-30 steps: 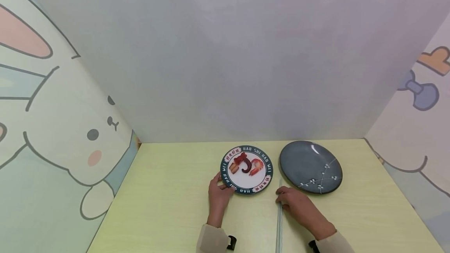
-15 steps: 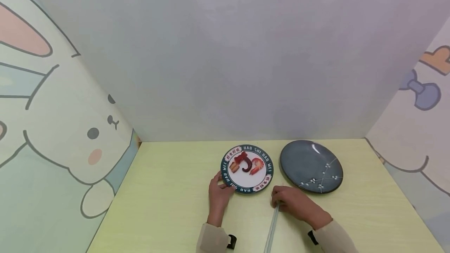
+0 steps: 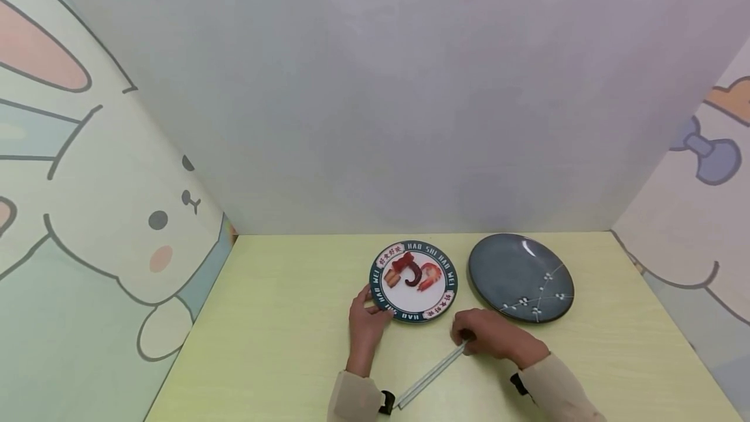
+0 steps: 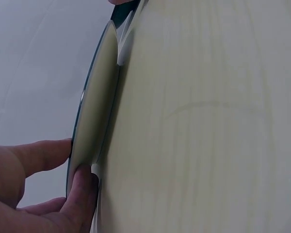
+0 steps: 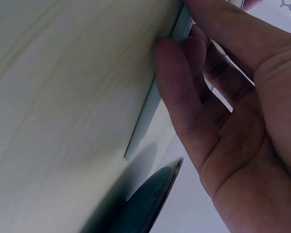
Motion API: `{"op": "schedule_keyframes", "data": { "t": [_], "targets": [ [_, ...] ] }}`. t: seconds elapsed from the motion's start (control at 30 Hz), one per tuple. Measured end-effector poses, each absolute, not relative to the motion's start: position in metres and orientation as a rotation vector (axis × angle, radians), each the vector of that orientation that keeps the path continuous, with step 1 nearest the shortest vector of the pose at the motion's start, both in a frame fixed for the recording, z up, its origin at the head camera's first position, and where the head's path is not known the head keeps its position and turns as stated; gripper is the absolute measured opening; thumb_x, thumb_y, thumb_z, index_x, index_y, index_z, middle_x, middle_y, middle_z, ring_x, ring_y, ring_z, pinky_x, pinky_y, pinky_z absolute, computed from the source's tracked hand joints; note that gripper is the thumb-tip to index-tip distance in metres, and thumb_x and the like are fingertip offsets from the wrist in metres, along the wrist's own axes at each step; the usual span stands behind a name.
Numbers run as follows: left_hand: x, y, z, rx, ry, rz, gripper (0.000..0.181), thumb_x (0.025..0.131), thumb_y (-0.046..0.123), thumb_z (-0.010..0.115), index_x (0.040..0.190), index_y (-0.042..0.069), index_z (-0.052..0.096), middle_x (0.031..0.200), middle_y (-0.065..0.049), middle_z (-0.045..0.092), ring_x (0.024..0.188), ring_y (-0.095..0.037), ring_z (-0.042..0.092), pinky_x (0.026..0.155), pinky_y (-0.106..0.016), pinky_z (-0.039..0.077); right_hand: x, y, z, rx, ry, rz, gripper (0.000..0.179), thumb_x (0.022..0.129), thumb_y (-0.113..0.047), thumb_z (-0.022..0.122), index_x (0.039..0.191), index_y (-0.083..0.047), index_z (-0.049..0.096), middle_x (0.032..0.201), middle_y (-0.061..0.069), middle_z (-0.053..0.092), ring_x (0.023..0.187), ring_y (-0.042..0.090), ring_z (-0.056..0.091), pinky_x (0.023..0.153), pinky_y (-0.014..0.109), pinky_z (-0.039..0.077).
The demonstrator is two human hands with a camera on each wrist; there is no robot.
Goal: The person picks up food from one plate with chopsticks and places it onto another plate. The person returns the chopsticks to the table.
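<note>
Here, chopsticks (image 3: 433, 373) in a pinch between right fingers (image 5: 179, 87), plate rim (image 3: 448, 273) likewise between left fingers (image 4: 79, 191).

Teal-rimmed white plate (image 3: 409, 300), pale grey chopsticks (image 3: 431, 378)

In the head view, the right hand (image 3: 491, 333) covers one end of the chopsticks (image 3: 432, 375), the left hand (image 3: 368, 323) hides part of the small plate (image 3: 404, 301), and the lower edge cuts off both sleeves (image 3: 354, 398) and the bench (image 3: 275, 337). The left wrist view conceals that plate's food (image 3: 413, 271); the right wrist view crops the dark plate (image 5: 146, 208).
</note>
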State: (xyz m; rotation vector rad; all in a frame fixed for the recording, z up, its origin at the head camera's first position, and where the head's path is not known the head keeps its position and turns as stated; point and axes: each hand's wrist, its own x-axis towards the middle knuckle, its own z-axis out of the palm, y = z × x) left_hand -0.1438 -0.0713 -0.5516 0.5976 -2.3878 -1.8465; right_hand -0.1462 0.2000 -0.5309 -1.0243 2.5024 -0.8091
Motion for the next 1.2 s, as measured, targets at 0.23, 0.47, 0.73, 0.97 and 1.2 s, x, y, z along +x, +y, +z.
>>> {"op": "schedule_keyframes", "data": {
  "t": [0.23,0.47,0.73,0.97,1.2],
  "targets": [
    [-0.144,-0.071,-0.551,0.584,-2.401,-1.838,0.078,0.079,-0.007,0.082,0.151,-0.003,0.052,0.124,-0.017,0.060,0.094,-0.024,0.066,0.071,-0.033,0.057,-0.152,0.199,-0.532,-1.010,2.457,-0.781,0.032,0.078,0.001,0.088,0.086,-0.021,0.066,0.083,-0.013,0.054,0.078,0.001,0.048,0.070,0.022,0.045],
    [-0.144,-0.072,-0.549,0.595,-2.402,-1.850,0.078,0.080,-0.007,0.081,0.152,-0.002,0.052,0.124,-0.017,0.060,0.095,-0.024,0.066,0.072,-0.032,0.057,-0.155,0.197,-0.531,-0.981,2.423,-0.794,0.032,0.077,0.004,0.087,0.085,-0.019,0.066,0.081,-0.012,0.054,0.076,0.001,0.048,0.069,0.022,0.045],
    [-0.143,-0.073,-0.552,0.566,-2.401,-1.862,0.079,0.079,-0.010,0.080,0.152,-0.004,0.051,0.124,-0.018,0.060,0.093,-0.022,0.067,0.072,-0.033,0.057,-0.153,0.199,-0.530,-0.932,2.425,-0.781,0.032,0.078,0.002,0.087,0.083,-0.020,0.064,0.077,-0.013,0.054,0.072,0.000,0.048,0.066,0.023,0.044],
    [-0.143,-0.073,-0.552,0.556,-2.397,-1.862,0.080,0.078,-0.010,0.080,0.152,-0.005,0.050,0.125,-0.020,0.060,0.094,-0.023,0.067,0.075,-0.034,0.058,-0.147,0.205,-0.534,-0.974,2.491,-0.736,0.029,0.082,-0.004,0.086,0.085,-0.024,0.065,0.081,-0.017,0.054,0.075,-0.001,0.049,0.067,0.022,0.045],
    [-0.144,-0.072,-0.550,0.570,-2.407,-1.852,0.080,0.078,-0.010,0.080,0.152,-0.004,0.050,0.126,-0.020,0.059,0.094,-0.023,0.067,0.075,-0.035,0.058,-0.138,0.218,-0.535,-1.072,2.542,-0.746,0.026,0.083,-0.008,0.086,0.083,-0.026,0.066,0.081,-0.021,0.055,0.074,-0.004,0.048,0.065,0.021,0.044]
  ]
}}
